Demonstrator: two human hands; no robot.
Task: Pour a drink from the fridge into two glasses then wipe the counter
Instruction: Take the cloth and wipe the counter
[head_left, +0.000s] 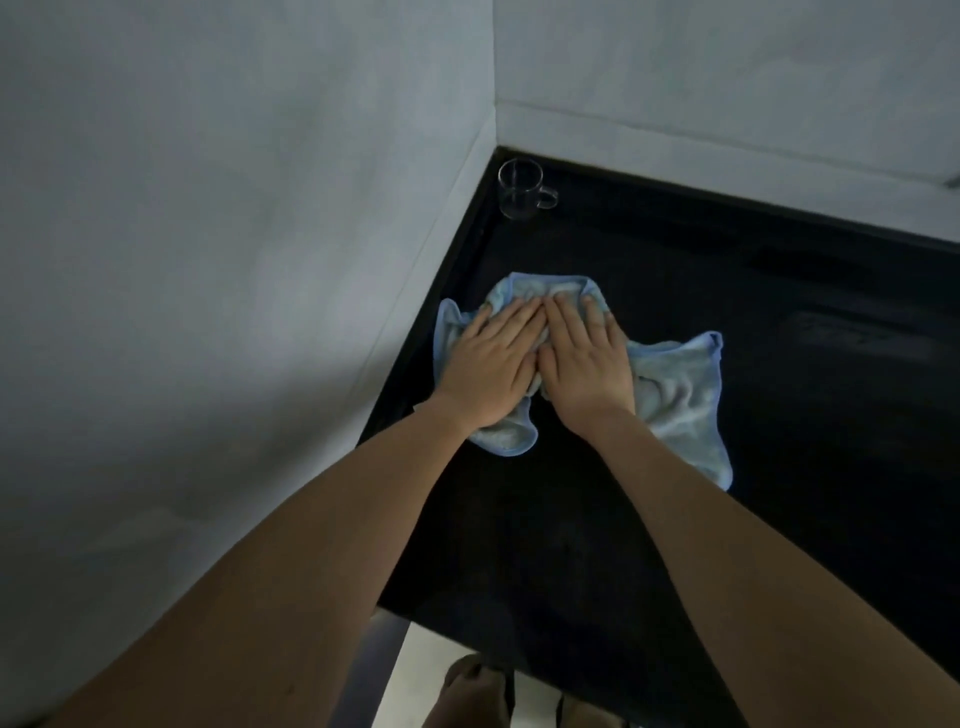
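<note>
A crumpled light blue cloth (680, 400) lies on the black counter (753, 291) near the left wall. My left hand (488, 364) and my right hand (584, 358) press flat on the cloth side by side, fingers straight and pointing away from me. A clear glass cup with a handle (519, 189) stands in the far corner of the counter, apart from the cloth; I cannot tell whether it holds liquid. No second glass and no drink container are in view.
Grey walls (234, 208) close the counter on the left and at the back. The counter's front edge runs near the bottom, with pale floor (415, 670) and my feet below it. The counter stretches to the right.
</note>
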